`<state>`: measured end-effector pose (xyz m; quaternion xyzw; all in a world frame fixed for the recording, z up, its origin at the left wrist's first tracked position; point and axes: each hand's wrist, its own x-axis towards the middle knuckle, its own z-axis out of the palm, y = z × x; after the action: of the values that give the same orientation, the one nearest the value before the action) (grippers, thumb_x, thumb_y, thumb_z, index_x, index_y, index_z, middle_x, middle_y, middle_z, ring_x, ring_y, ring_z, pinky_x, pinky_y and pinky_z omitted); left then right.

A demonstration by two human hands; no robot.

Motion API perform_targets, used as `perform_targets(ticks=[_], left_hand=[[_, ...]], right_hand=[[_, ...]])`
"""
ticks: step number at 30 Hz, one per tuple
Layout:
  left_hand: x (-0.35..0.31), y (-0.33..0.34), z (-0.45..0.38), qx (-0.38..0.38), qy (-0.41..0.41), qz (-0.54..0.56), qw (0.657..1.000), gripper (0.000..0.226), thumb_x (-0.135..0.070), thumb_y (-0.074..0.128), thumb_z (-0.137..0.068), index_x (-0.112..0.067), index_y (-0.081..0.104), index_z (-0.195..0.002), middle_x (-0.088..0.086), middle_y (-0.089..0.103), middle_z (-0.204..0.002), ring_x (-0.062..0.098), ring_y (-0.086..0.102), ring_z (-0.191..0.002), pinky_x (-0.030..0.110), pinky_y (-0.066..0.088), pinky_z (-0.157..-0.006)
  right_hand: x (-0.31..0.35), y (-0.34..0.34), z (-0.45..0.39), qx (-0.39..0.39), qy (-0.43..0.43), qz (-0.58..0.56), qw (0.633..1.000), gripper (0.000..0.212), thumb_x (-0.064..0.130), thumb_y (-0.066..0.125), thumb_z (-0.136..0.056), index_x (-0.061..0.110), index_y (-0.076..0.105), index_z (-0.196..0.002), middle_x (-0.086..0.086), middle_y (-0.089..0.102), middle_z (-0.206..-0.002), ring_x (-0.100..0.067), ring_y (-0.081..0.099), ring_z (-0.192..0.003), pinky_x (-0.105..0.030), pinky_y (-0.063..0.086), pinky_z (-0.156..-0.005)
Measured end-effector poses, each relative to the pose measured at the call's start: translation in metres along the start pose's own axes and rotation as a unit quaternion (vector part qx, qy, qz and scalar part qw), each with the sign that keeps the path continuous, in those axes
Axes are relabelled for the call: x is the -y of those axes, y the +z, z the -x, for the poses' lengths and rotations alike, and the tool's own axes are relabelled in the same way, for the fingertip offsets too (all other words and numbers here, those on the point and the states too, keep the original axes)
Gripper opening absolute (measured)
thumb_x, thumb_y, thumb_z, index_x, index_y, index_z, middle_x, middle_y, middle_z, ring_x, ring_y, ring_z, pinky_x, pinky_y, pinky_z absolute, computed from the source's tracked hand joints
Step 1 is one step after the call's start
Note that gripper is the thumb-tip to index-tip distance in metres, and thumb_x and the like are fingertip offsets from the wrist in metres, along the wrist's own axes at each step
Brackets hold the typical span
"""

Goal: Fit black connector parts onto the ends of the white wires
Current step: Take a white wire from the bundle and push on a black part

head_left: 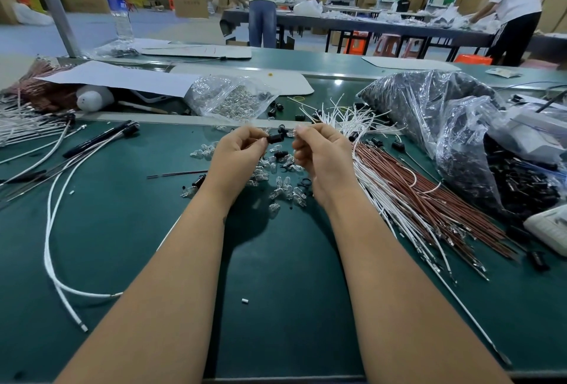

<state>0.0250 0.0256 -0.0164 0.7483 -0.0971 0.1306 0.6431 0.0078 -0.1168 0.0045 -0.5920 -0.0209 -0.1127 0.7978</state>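
Black connector part (275, 138) sits pinched at the fingertips of my left hand (237, 150), held up above the green table (276, 276), barrel pointing right toward my right hand (319, 153). Right hand's fingers are curled and pinching something small and pale at the tips, just beside the connector's open end; too small to tell what it is. Both hands are raised, close together, forearms coming in from the bottom edge.

Under the hands: a scatter of small clear glass bulbs (282, 187) with a few loose black parts mixed in. Right of my right hand, a bundle of white wires (389, 199) lies on the table, beside and partly over a bundle of red-brown wires (429, 202), metal terminals at the near ends. More white wire ends fan out behind the right hand. Far right, a big clear plastic bag of black parts (429, 107), open. Behind the hands, a smaller clear bag of bulbs (230, 98).

Left side: long white wires (55, 199) looping across the table. Water bottle (119, 12) upright at back left. Two people standing at a far table in the background.
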Motion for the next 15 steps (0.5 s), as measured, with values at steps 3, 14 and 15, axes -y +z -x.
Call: perform_targets(ticks=[3,14,15], left_hand=[[-0.0009,0.0006,0.0004,-0.006,0.005,-0.02,1.0,0.016,-0.014,0.058,-0.093,-0.022,0.065,-0.08,0.002,0.057,-0.072,0.012,0.048,-0.067,0.015,0.041,-0.063],[-0.0011,0.0013,0.0015,-0.005,0.006,-0.049,0.999,0.011,-0.015,0.06,-0.092,-0.013,0.069,-0.086,-0.004,0.057,-0.066,0.004,0.046,-0.056,0.011,0.041,-0.057],[-0.0011,0.0014,0.0015,-0.007,0.008,-0.053,0.999,0.01,-0.015,0.061,-0.092,-0.013,0.069,-0.086,-0.003,0.057,-0.066,0.004,0.046,-0.057,0.012,0.041,-0.057]], right_hand=[[-0.0014,-0.0007,-0.001,-0.013,0.009,0.031,0.999,0.021,0.005,0.062,-0.086,0.013,0.059,-0.068,0.002,0.058,-0.056,-0.009,0.047,-0.048,-0.021,0.041,-0.051],[-0.003,0.0006,-0.0002,-0.022,-0.009,0.075,0.997,0.015,0.004,0.063,-0.088,0.011,0.06,-0.075,-0.001,0.057,-0.058,-0.006,0.048,-0.045,-0.017,0.042,-0.047],[-0.003,0.001,0.0001,-0.021,-0.014,0.083,0.996,0.015,0.004,0.063,-0.088,0.011,0.06,-0.075,-0.002,0.057,-0.059,-0.005,0.049,-0.045,-0.016,0.042,-0.047]])
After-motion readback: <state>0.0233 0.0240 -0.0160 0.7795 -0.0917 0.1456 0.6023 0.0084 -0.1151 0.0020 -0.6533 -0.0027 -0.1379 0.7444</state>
